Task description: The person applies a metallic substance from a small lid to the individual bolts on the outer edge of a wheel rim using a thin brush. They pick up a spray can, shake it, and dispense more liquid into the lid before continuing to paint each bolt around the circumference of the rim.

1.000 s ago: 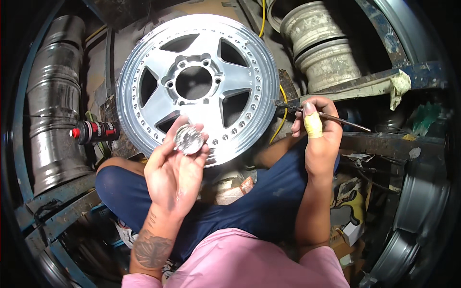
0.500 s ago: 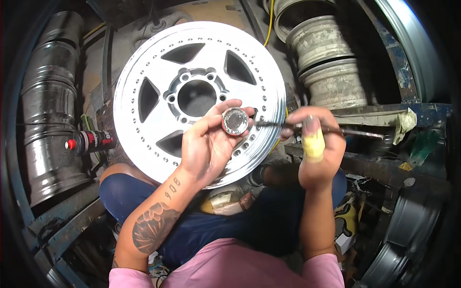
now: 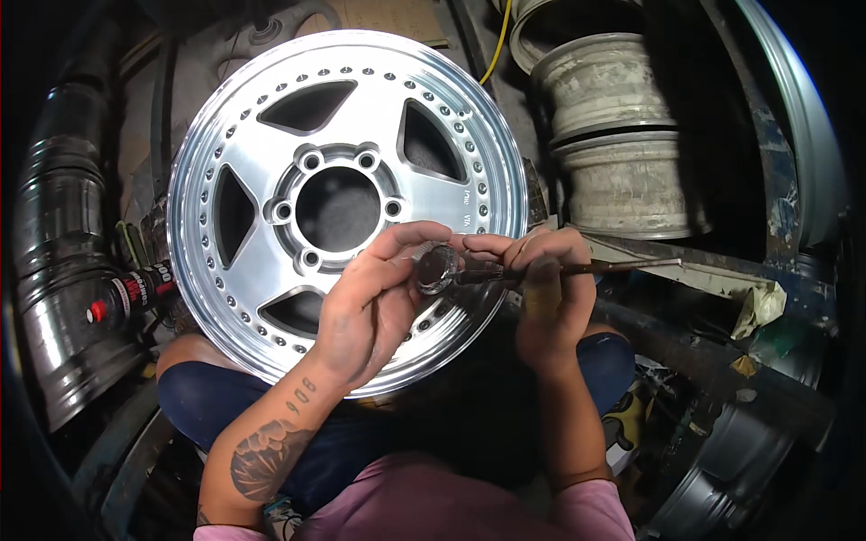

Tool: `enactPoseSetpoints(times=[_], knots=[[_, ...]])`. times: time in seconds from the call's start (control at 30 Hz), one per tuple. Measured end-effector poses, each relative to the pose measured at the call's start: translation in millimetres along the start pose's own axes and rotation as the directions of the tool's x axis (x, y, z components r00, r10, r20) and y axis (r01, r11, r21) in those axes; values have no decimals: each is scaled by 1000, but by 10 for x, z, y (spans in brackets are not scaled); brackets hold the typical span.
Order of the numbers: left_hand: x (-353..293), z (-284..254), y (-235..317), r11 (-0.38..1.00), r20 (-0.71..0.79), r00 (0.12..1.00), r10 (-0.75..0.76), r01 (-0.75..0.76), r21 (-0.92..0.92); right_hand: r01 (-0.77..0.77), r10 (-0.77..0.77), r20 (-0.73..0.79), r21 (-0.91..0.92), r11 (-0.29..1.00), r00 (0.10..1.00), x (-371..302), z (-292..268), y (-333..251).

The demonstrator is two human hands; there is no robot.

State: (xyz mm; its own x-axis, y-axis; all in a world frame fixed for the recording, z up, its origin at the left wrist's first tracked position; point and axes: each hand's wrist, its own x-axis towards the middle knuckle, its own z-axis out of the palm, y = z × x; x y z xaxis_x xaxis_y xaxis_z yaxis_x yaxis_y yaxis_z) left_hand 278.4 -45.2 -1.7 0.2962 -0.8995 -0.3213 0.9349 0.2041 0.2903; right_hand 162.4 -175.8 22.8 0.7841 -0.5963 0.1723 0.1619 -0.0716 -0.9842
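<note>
My left hand [image 3: 354, 316] is closed around a small round cup [image 3: 437, 270], whose rim is bright and whose inside is dark. My right hand [image 3: 557, 298] pinches a thin paintbrush [image 3: 636, 265] with a dark, slim handle that sticks out to the right. Its working end reaches the cup's right side; the bristles cannot be made out. A yellowish wrap covers my right thumb. Both hands are over the lower right part of a polished silver wheel rim [image 3: 271, 149], which has a five-spoke face and a ring of small bolts around it.
Dull, scuffed wheel barrels [image 3: 622, 176] are stacked at the right, beside a metal frame [image 3: 780, 194]. Shiny barrels [image 3: 59, 198] line the left side. A black bottle with a red cap [image 3: 126, 298] lies left of the rim. A yellow cable [image 3: 497, 45] runs behind.
My right hand has come left and the paintbrush has met the cup. My left fingers have curled more around the cup. The view has shifted and the light has dimmed.
</note>
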Motion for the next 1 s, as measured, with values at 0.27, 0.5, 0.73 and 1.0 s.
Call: enactPoseSetpoints(times=[0.27, 0.5, 0.73, 1.0], knots=[[68, -6, 5, 999, 19, 999, 30, -30, 32, 31, -31, 0, -81, 996, 1000, 11, -24, 79], [76, 8, 4, 999, -6, 1000, 18, -18, -44, 189, -170, 108, -202, 961, 980, 25, -91, 161], [88, -31, -56, 999, 14, 999, 30, -30, -39, 120, -117, 26, -207, 971, 993, 2, -116, 86], [123, -61, 29, 996, -73, 993, 88, -86, 24, -243, 236, -350, 24, 970, 907, 58, -477, 124]])
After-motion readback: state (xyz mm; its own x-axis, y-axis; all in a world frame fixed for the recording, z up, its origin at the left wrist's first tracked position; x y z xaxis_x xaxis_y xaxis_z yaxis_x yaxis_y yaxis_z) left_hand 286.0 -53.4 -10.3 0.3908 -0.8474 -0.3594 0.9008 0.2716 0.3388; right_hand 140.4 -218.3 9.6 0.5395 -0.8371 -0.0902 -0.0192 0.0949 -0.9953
